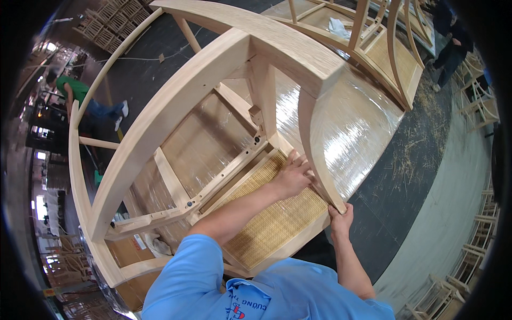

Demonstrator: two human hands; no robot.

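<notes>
A large unfinished wooden chair frame (173, 104) with curved members lies tipped over in front of me. A woven cane panel (272, 213) in a wooden border sits in its near part, below my forearms. My left hand (293, 176) rests at the far right corner of this panel, fingers spread on the wood beside a curved leg (316, 136). My right hand (341, 216) is closed round the tapered lower end of that same leg, thumb on top. Bolt heads (257, 140) show along an inner rail (224, 173). Some of my left fingertips are hidden at the leg.
Under the frame is a work surface wrapped in shiny plastic film (362, 133). Another chair frame (389, 58) with cane stands beyond it. Wood shavings (421, 133) litter the dark floor. A person in green (72, 90) bends at the left; another person (453, 42) stands far right.
</notes>
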